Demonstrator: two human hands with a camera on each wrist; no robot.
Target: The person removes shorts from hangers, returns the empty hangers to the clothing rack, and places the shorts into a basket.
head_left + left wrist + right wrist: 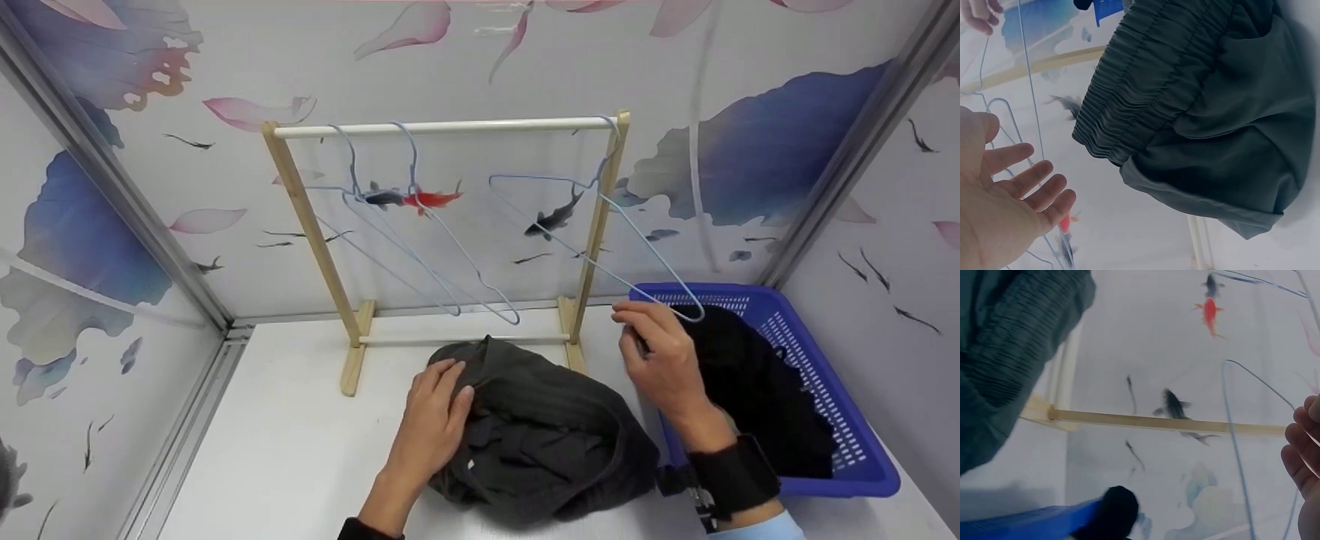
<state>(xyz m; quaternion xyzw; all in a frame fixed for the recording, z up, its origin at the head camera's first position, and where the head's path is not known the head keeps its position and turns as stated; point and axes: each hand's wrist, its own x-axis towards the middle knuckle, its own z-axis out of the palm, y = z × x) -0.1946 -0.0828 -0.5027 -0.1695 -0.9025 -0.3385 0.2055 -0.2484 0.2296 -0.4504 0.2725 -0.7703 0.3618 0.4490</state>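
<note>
Dark garment (540,427) with a gathered elastic waistband (1145,73) sits bunched on the white table, its opening facing the head camera. In the head view my left hand (431,420) is at its left edge; the left wrist view shows that hand's fingers (1039,180) spread, apart from the cloth. My right hand (664,364) is raised between garment and basket, its fingers loosely bent. A blue wire hanger (652,251) at the rack's right end reaches close to that hand. Whether the fingers touch the wire is unclear.
A wooden rack (300,202) with a white top rod (480,126) stands at the back. Two more wire hangers (412,161) hang towards its left. On the right, a blue basket (832,367) holds black cloth (750,390). Printed panels enclose the table (270,450).
</note>
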